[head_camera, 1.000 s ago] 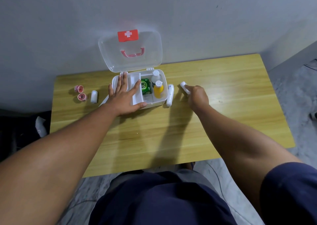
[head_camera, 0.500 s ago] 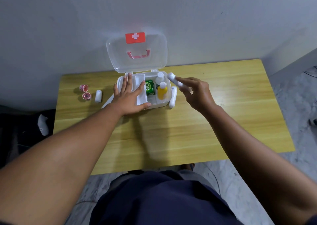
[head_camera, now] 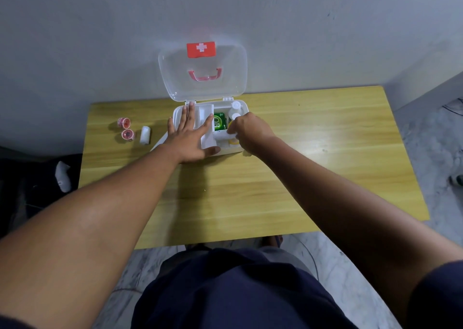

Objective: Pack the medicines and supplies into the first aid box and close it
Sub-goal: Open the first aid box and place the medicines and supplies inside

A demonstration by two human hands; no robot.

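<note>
Box: the white first aid box (head_camera: 244, 108) sits open on the wooden table (head_camera: 300, 153), close to the wall.
Lid: the clear lid (head_camera: 172, 78) stands up behind the box. It has a red sticker with a white cross (head_camera: 201, 49) and a pink handle (head_camera: 205, 75).
Left hand: the left hand (head_camera: 191, 138) lies flat on the left part of the box with its fingers spread out. Its grip is loose and it holds nothing.
Right hand: the right hand (head_camera: 250, 132) is over the right part of the box. Its grip is pinched on a small white roll (head_camera: 221, 136), which is down at the front of the box.
Inside the box: a green packet (head_camera: 220, 121) and two bottles with white caps (head_camera: 235, 105). A bit of yellow shows under the right hand.
Tray: a white tray piece (head_camera: 206, 118) lies in the box, partly under the left hand.
Still on the table: two little pink tape rolls (head_camera: 124, 122) and one white roll (head_camera: 145, 135), well to the left of the box.
Also on the table: a white thing peeks out by the right wrist. I cannot tell what it is.
</note>
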